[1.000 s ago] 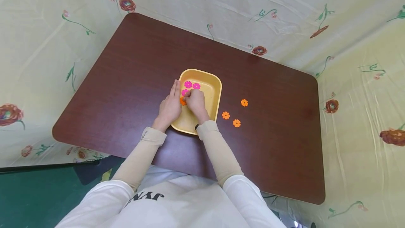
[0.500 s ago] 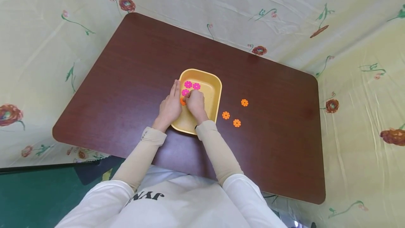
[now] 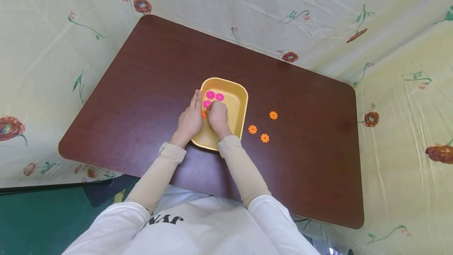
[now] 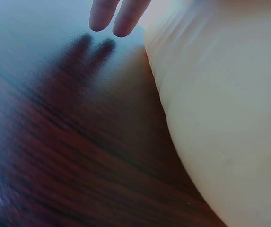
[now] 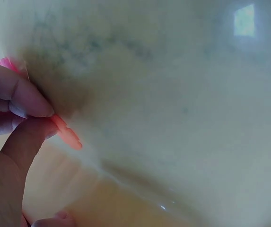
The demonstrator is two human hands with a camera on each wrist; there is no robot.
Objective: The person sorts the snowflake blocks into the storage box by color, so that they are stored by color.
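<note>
1. Around the yellow tray (image 3: 240, 107) you have three pink flower discs (image 3: 210, 95) lying flat in its far-left corner, and three orange flower discs (image 3: 253, 129) flat on the table (image 3: 148, 70) just right of it.
2. Your left hand (image 3: 189, 119) lies flat against the tray's left wall, fingers straight, holding nothing.
3. Your right hand (image 3: 217, 115) is inside the tray; its grip pinches an orange disc (image 5: 66, 132) between thumb and finger.
4. That disc stands on edge near the tray's left wall, tilted; the pink discs sit just beyond it.
</note>
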